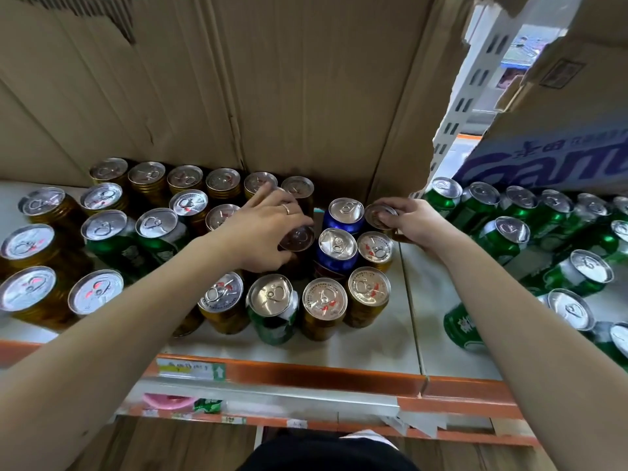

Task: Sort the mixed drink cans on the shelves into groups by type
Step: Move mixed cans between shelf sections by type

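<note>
The left hand (263, 229) was curled over the top of a dark can (297, 240) in the middle of the shelf, fingers and thumb closed round its rim; a ring showed on one finger. The right hand (409, 220) gripped a gold can (380, 217) by its upper edge, fingers wrapped over the lid, and that can was tilted a little toward the camera. Between the two hands stood two blue cans (345, 212), one behind the other, the nearer one (337, 248) touching the dark can on its left side and a gold can with red print on its lid (375, 250) on its right.

Just in front of these stood a row of four: a gold can (222, 300), a green can (273, 305), and two more gold cans (324, 305) side by side. Behind the left hand a back row of gold cans (185, 180) ran along the cardboard wall (289, 96). Further left, two green cans (108, 236) stood among more gold ones (29, 294).

On the right part of the shelf (438, 321), well apart from the mixed cluster, a group of green cans (509, 232) stood together, several leaning or lying at an angle. A cardboard box with blue lettering (560, 154) hung above them. The shelf's orange front edge (306, 370) carried a paper price tag (190, 368).
</note>
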